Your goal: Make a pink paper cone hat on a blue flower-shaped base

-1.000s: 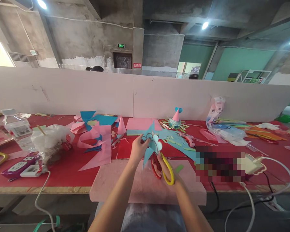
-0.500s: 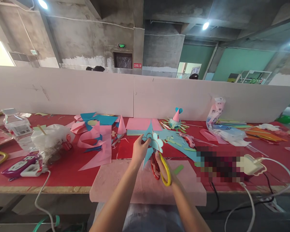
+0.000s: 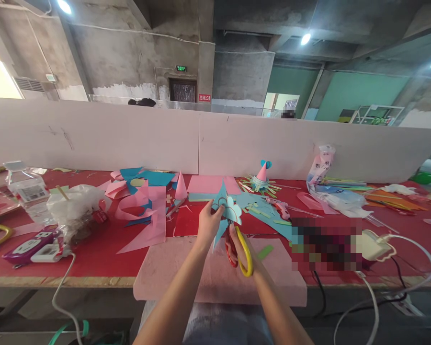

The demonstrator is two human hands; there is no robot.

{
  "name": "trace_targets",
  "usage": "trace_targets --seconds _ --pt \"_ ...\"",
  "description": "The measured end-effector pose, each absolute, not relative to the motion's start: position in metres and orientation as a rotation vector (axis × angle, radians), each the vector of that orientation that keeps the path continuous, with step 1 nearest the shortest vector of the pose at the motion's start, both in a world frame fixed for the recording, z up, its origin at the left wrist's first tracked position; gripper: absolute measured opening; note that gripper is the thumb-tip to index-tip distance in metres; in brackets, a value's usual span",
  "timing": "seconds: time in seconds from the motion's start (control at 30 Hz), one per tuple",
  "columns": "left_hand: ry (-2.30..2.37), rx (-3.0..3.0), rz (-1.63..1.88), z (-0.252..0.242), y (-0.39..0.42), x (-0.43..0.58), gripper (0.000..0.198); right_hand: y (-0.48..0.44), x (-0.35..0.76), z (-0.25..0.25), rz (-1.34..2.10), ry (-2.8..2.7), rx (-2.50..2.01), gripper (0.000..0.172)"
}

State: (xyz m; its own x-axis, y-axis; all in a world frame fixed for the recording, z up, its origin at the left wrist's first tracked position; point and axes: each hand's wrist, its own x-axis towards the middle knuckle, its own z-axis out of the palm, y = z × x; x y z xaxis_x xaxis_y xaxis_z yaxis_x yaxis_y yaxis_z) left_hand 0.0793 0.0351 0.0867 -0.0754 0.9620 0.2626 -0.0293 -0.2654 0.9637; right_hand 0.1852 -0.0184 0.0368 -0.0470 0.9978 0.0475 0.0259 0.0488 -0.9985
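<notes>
Left hand [image 3: 210, 223] pinches light-blue paper [image 3: 233, 212] – right hand [image 3: 240, 249] grips scissors [image 3: 249, 263], blades at paper's near side. Red counter [image 3: 104, 258] beyond: pink cone [image 3: 180, 187] far left, blue-topped cone [image 3: 262, 172] far right.

Left end: transparent bottle [image 3: 26, 191] beside plastic bag [image 3: 70, 203]
Partition [image 3: 147, 139]: pale, upright
Back wall [image 3: 129, 55]: green exit sign [image 3: 181, 68] above 1 dark door [image 3: 183, 90]
Ceiling [image 3: 251, 14]: 3 lit lamps [image 3: 305, 38]

Single camera, worn on the person's head, looked forward and slightly down from the near side of the long red-covered table [image 3: 104, 262]. Bare left hand [image 3: 209, 224] and bare right hand [image 3: 240, 248] sat close, below centre; bare forearms [image 3: 174, 290] rose from the bottom edge. Long pale upright partition board [image 3: 147, 139] crossed mid-view, rough grey concrete wall [image 3: 129, 57] far behind.
</notes>
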Motion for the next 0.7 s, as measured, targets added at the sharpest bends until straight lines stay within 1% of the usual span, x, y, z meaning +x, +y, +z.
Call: trace_targets --seconds 0.2,0.53,0.7 --pt "1.076 1.299 1.475 0.089 0.037 0.078 0.016 -0.02 0.182 0.044 1.21 -1.265 -1.195 0.055" --pt "1.032 1.239 1.43 0.084 0.041 0.075 0.025 -0.021 0.183 0.043 1.209 -1.28 -1.23 0.051" --pt "1.05 1.3 1.465 0.078 0.048 0.072 0.027 -0.02 0.184 0.043 1.213 -1.284 -1.227 0.049"
